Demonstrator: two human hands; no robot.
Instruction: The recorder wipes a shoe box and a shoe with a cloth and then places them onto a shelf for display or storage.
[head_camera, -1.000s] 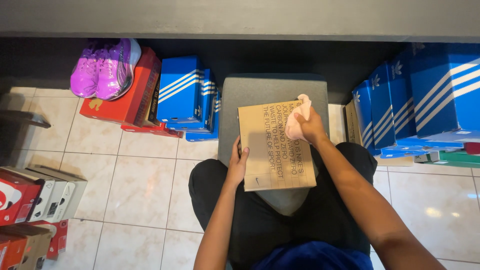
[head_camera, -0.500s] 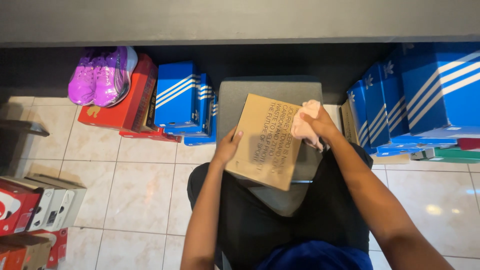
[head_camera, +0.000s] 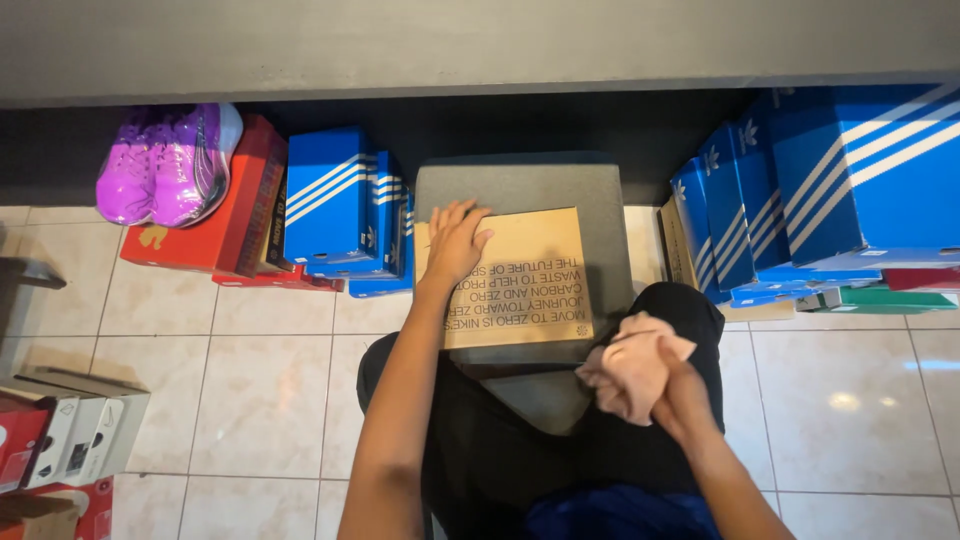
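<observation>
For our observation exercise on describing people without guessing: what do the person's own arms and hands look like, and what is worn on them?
Both forearms are bare, with no sleeves in view. The left hand and right hand wear no gloves, and no rings, watch or bracelet can be made out. Fingers are slim with short nails. Dark trousers cover the legs.

The cardboard box (head_camera: 520, 280) is plain brown with dark lettering; the cloth (head_camera: 632, 366) is pale pink; the stool (head_camera: 530, 185) is grey; the shoe boxes (head_camera: 335, 205) are bright blue with white diagonal stripes; one box (head_camera: 215, 230) is red; the sneakers (head_camera: 165, 165) are purple and pink; the floor tiles (head_camera: 250, 400) are cream.
</observation>
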